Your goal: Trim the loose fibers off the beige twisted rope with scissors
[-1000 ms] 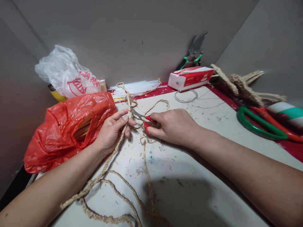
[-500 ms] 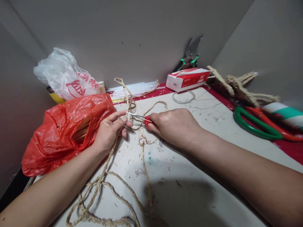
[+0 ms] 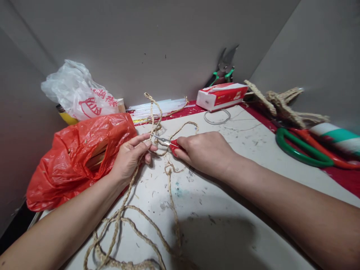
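My left hand [image 3: 135, 152] pinches a braided straw rope [image 3: 129, 187] between thumb and fingers, left of the middle. Small scissors [image 3: 174, 144] with red handles are in my right hand [image 3: 204, 150], their blades pointing left at the rope beside my left fingertips. The rope's upper part stands up in a bent loop above my left hand, and its long coils lie on the table toward the near edge. A frayed, knotted piece of rope [image 3: 169, 176] lies below the scissors.
Left of my left hand lies a red plastic bag [image 3: 70, 150], with a white bag [image 3: 81, 93] behind. A red-and-white box [image 3: 222, 96], wire ring [image 3: 217, 116] and pruning shears [image 3: 225, 67] are at the back. Large green-handled scissors [image 3: 303, 150] lie right.
The rope's upper loop has swung to the right and changed shape. The scissor blades look closer together. Both hands stay in nearly the same place.
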The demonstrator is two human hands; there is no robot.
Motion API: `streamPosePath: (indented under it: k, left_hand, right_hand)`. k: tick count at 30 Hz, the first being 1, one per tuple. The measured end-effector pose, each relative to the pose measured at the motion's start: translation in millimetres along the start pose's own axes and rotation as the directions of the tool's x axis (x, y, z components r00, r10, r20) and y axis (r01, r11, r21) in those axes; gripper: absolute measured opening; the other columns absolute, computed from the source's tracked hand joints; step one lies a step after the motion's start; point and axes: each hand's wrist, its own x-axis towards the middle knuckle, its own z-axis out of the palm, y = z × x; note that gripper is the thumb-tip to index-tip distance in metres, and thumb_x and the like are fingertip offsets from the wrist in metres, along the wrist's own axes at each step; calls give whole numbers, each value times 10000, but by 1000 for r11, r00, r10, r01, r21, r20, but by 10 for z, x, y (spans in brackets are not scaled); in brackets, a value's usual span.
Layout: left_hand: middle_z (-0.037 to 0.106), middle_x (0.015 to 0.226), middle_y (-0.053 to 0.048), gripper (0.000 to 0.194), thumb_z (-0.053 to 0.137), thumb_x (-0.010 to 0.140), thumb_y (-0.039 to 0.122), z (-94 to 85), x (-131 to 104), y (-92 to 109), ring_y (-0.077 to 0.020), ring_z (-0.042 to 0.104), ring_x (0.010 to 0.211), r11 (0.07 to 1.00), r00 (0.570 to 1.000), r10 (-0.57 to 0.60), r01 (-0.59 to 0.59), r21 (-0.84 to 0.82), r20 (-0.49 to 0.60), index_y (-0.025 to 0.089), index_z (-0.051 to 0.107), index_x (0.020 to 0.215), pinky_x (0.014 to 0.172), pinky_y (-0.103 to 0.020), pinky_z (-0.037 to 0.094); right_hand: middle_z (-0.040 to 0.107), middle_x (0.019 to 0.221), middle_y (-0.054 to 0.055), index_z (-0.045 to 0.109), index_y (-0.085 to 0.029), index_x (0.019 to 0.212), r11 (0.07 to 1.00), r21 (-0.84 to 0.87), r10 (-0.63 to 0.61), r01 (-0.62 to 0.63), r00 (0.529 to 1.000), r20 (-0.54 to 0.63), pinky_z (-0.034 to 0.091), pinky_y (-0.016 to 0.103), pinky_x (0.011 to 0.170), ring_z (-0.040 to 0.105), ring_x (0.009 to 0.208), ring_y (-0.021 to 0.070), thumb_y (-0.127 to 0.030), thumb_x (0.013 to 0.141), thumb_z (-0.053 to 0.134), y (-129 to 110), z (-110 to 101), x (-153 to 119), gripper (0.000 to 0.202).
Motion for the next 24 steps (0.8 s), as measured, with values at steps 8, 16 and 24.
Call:
streamPosePath:
  k: [8,16,24]
  left_hand:
    - [699,684,-50,321,771,645,177,27,-5,14,-88,603,520,1000,998,-19,18,-7,-63,114,628,926,485,-172,459]
    - [703,669,-43,336,778,643,190,42,-35,-1,-87,600,515,999,1000,-3,3,34,-14,131,606,926,481,-166,450]
    - [689,648,-26,346,781,635,195,40,-23,-5,-80,587,494,999,1000,-12,13,30,-27,140,609,929,476,-165,448]
  right_hand:
    - [692,683,70,669,-202,877,999,25,-19,21,997,-81,156,293,505,608,609,202,-513,831,417,-2,21,-15,403]
    - [691,682,83,657,-191,897,999,-21,-42,40,996,-76,146,289,495,616,607,215,-503,828,444,-23,20,-27,384]
    - [697,705,81,666,-201,873,1000,2,10,-10,999,-51,164,289,500,628,645,202,-438,891,379,34,24,10,373]
